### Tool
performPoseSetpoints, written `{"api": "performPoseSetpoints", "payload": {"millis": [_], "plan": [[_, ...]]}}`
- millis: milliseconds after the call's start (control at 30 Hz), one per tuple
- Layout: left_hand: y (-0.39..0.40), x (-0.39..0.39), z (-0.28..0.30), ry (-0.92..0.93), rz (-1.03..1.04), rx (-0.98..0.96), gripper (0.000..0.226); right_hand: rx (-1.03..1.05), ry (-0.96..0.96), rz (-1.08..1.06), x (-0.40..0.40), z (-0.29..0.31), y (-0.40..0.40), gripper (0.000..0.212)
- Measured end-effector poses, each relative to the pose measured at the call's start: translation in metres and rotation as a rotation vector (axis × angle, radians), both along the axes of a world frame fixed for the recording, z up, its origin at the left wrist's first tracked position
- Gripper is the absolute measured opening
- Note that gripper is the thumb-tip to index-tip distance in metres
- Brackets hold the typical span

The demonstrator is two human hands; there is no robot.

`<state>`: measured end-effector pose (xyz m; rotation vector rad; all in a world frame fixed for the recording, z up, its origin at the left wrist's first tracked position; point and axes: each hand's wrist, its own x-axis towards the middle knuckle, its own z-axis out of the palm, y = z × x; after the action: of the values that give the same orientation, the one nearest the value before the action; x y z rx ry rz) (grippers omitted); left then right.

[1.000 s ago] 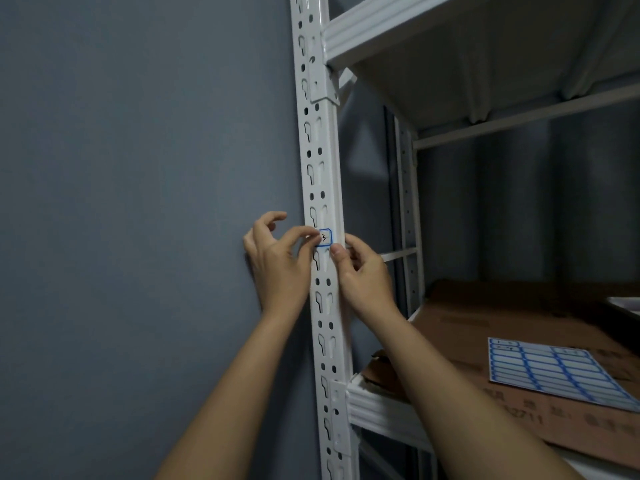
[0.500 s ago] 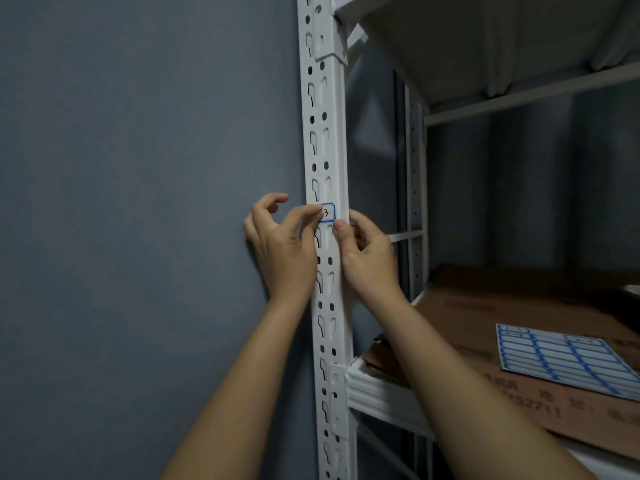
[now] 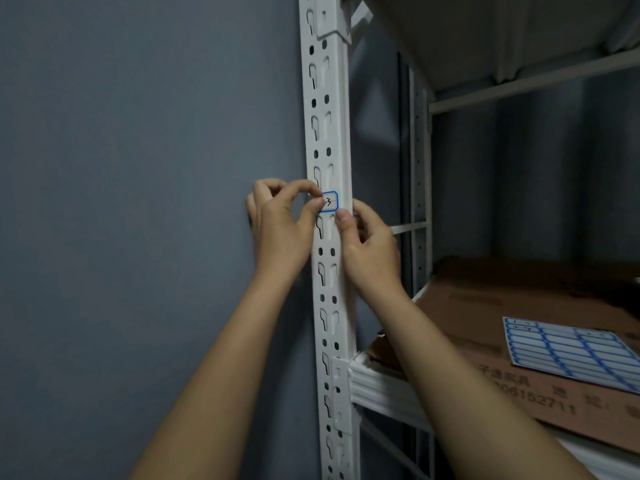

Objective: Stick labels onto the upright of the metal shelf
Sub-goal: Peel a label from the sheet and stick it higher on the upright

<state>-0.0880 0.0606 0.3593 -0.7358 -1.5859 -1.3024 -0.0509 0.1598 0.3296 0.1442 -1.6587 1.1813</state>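
The white perforated metal upright (image 3: 327, 109) runs top to bottom in the middle of the head view. A small blue-bordered label (image 3: 331, 201) with a handwritten mark lies against its front face at mid height. My left hand (image 3: 280, 230) pinches the label's left end between thumb and forefinger. My right hand (image 3: 370, 247) grips the upright just below the label, its thumb tip on the front face at the label's lower right corner and its fingers curled behind the edge. The label's left part is hidden by my fingertips.
A grey wall (image 3: 138, 202) stands directly left of the upright. On the shelf to the right lies flattened brown cardboard (image 3: 485, 306) with a sheet of blue-bordered labels (image 3: 568, 351) on it. A white shelf beam (image 3: 381, 386) joins the upright lower down; another shelf (image 3: 485, 29) hangs overhead.
The view has drifted, so the upright and hands sit a little higher in frame. Both hands stay at the label in the same place on the upright.
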Motion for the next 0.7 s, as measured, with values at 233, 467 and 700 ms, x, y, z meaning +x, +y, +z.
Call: {"api": "performPoseSetpoints", "payload": {"millis": [233, 467, 700], "plan": [[0.003, 0.001, -0.005, 0.022, 0.044, 0.012, 0.007, -0.003, -0.014, 0.009, 0.000, -0.001, -0.001, 0.021], [0.012, 0.004, -0.014, 0.097, 0.079, 0.232, 0.010, 0.001, -0.062, 0.007, 0.003, 0.001, -0.001, 0.025], [0.008, -0.002, -0.011, 0.063, 0.097, 0.067, 0.008, -0.003, -0.060, 0.025, 0.004, 0.002, 0.000, 0.022]]}}
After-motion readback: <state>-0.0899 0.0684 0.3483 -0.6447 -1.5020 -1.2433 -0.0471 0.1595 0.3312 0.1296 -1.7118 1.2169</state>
